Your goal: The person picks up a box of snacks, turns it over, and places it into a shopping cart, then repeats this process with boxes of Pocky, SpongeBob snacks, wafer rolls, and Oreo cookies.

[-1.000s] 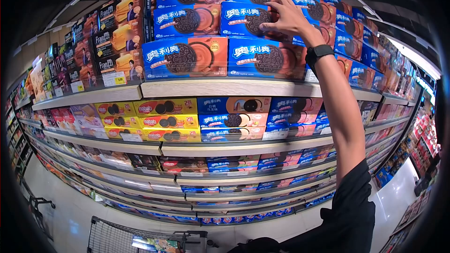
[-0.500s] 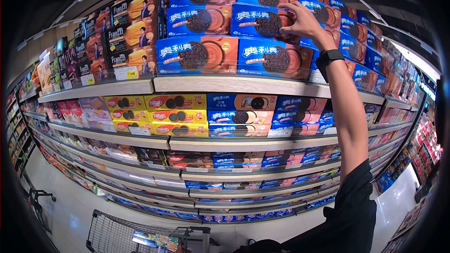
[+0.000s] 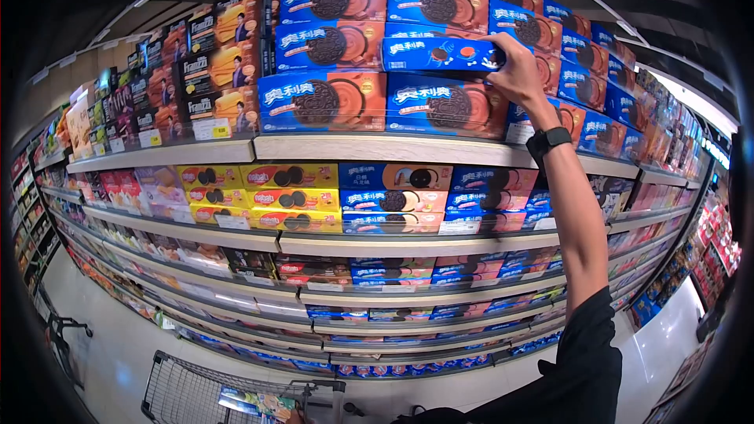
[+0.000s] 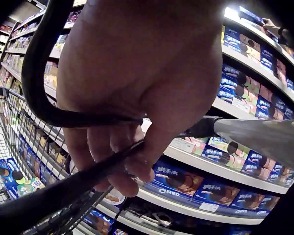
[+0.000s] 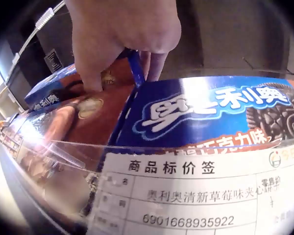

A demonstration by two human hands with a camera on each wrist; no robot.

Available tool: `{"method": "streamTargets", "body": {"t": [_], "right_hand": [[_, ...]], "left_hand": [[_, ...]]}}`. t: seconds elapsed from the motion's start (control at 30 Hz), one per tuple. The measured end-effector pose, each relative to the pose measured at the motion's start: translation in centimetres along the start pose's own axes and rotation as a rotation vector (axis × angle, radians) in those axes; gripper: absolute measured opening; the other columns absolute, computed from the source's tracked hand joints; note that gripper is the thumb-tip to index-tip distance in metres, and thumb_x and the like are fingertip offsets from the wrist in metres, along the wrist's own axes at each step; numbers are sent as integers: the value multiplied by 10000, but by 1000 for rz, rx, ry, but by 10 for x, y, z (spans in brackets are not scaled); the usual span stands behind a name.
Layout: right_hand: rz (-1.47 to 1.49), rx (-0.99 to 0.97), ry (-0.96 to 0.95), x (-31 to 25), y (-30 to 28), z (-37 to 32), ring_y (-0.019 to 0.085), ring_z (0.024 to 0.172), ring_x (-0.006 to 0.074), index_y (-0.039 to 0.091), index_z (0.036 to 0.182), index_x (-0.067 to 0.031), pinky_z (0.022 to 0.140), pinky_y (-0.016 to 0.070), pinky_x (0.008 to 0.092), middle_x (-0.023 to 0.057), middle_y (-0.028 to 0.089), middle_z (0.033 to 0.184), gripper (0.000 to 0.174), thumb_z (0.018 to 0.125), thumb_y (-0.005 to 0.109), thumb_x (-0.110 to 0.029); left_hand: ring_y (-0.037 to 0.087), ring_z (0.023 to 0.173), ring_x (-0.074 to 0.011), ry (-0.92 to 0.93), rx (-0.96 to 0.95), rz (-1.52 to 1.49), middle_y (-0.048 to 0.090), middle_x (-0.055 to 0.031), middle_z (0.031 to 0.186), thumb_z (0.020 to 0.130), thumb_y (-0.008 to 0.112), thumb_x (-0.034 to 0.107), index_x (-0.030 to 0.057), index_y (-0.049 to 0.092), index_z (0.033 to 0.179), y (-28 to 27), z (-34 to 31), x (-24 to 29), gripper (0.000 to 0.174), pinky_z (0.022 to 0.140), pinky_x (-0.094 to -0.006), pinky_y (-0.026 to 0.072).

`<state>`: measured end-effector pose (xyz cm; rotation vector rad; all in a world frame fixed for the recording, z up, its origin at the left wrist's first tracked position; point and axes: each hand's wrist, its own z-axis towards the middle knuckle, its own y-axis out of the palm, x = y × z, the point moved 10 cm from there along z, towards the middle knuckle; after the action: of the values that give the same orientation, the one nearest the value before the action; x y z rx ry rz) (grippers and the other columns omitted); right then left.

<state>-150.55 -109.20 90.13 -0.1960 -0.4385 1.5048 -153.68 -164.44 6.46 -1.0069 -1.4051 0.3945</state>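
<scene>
My right hand (image 3: 518, 71) grips the right end of a blue Oreo cookie box (image 3: 440, 55) on the top shelf. That box is tipped forward, its narrow blue side facing me, over another Oreo box (image 3: 444, 106) standing below it. In the right wrist view, the thumb and fingers of the right hand (image 5: 125, 29) reach down at the box's brown end, behind a price label (image 5: 186, 191). My left hand (image 4: 142, 73) is curled round the black handle (image 4: 78, 183) of a shopping cart (image 3: 184, 389).
Stacked Oreo boxes (image 3: 330, 47) rise on both sides of the gripped box. Franzzi boxes (image 3: 220, 71) stand to the left, yellow Nabati packs (image 3: 290, 199) on the shelf below. A blue-green cookie pack (image 4: 17, 181) lies in the cart. Shelf edges (image 3: 440, 149) jut toward me.
The right hand, earlier against the upright box's front and top, now holds its right end. The box has tipped forward out of its stack, turning its narrow side to view.
</scene>
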Motion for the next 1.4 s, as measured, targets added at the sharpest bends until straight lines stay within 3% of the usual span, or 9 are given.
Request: {"method": "streamTargets", "body": {"t": [0.2,0.5,0.57,0.7,0.97,1.03,1.1,1.17,1.4], "right_hand": [[-52,325,-313,-66,-42,-26,624,968,265,596,1121,-72,820,508,357,113,639,1031,548,586,683,4],[267,181,-232,-184,-2,-156,612,1016,301,573,1132,14,916,460,388,186,631,1101,468,683,706,21],[400,117,-257,-222,14,-200,624,999,316,614,1051,3,895,469,405,180,651,1053,407,656,699,-49],[533,-153,-222,-270,58,-297,598,1019,345,642,1031,-54,865,487,440,134,646,1069,454,582,706,-58],[609,-242,38,-211,54,-430,554,1071,358,658,1062,-146,890,495,437,123,558,1171,613,467,712,-8],[638,-232,345,-166,52,-447,529,1114,378,574,1204,-133,892,492,428,179,431,1321,709,537,769,7],[588,-425,464,-139,47,-459,405,1269,377,200,1440,-61,950,463,430,208,221,1463,1021,624,813,-9],[1275,-342,919,-119,58,-501,398,1287,327,37,1471,-61,976,450,397,193,176,1490,1134,636,802,2],[1660,-152,1358,-74,54,-543,451,1225,241,-17,1466,-55,942,449,333,120,290,1401,913,832,640,-70]], "left_hand": [[636,801,-412,-135,23,26,651,-226,856,786,649,292,38,555,978,-35,-18,39,331,721,-498,510],[601,990,-359,43,-58,175,609,-200,1098,836,588,304,51,572,1097,-137,0,138,364,829,-411,502],[614,999,-305,366,150,-319,604,-167,1166,856,590,331,70,539,1207,-160,6,176,440,802,-388,512],[582,1084,-254,205,-438,-1356,549,-107,1271,955,370,538,101,354,1403,-163,-17,291,626,812,-451,518],[655,906,-379,-25,-445,-1649,619,-225,1097,925,457,397,-27,411,1273,-56,-19,342,551,614,-428,587],[660,890,-340,31,-356,-1629,615,-219,1077,859,543,266,-51,409,1245,-43,-15,363,517,601,-414,598],[660,852,-280,58,-233,-1627,589,-184,1086,824,539,170,-33,369,1270,-29,-8,381,519,578,-405,600],[638,955,-260,114,-231,-1586,558,-174,1158,792,539,103,-25,338,1312,-17,-5,411,572,723,-399,590],[538,1161,-287,99,-205,-1734,525,-151,1246,673,614,47,-8,322,1365,33,-25,469,753,963,-419,473]]}}
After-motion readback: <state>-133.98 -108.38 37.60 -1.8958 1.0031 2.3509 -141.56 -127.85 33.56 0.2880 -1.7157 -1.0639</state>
